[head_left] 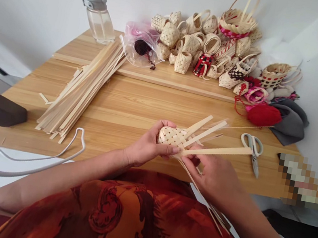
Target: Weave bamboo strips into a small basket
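**Small woven bamboo basket point(171, 136) cupped in left hand**

Head view: basket sits lower centre, above the table, with the left hand point(150, 144) curled closely round it. Its unwoven strips point(206, 132) fan out right to the right hand point(211, 173), pinching them narrowly. Bundle of bamboo strips point(80, 93) lies left on the wooden table point(161, 103). Scissors point(251, 151) sit just right of the strip ends. Finished baskets point(191, 42) are heaped upper centre, red yarn ball point(264, 115) to their lower right. Pixelated object point(302, 181) at right: blurred, unreadable.
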`<action>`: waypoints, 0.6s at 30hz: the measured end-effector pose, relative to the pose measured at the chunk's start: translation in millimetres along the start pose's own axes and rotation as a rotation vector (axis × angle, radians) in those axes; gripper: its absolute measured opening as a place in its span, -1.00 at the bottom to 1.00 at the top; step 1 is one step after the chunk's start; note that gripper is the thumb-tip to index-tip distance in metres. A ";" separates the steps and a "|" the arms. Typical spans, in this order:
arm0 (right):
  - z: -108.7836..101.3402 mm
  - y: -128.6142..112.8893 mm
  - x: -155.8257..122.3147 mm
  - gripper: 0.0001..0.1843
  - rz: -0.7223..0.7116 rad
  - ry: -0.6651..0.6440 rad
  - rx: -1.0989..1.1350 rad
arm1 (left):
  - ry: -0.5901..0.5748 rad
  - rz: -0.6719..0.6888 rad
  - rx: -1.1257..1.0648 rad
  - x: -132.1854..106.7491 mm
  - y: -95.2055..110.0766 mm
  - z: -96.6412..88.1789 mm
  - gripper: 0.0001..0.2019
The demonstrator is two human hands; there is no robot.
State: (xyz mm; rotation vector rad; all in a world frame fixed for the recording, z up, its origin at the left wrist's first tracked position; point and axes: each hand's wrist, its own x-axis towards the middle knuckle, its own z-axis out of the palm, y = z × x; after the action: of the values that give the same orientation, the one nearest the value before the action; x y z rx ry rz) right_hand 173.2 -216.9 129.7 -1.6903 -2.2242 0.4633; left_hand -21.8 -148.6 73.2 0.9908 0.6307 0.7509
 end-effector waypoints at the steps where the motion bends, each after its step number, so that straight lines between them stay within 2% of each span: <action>1: 1.0 1.2 -0.3 -0.84 -0.033 0.000 -0.028 | -0.001 0.000 0.000 -0.1 -0.4 0.4 -0.39; 8: 1.4 10.8 0.8 -0.85 -0.199 -0.084 -0.075 | 0.020 -0.040 -0.038 -2.0 -3.1 3.8 -0.39; 18: -6.1 8.4 1.7 -0.82 -0.188 -0.184 -0.031 | -0.039 -0.078 0.013 -0.5 -1.4 1.7 -0.38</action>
State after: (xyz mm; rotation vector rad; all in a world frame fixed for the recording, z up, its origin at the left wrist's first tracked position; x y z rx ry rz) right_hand 182.6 -212.8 131.6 -1.4873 -2.5047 0.5590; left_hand -20.5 -150.3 72.7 0.9850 0.6376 0.6580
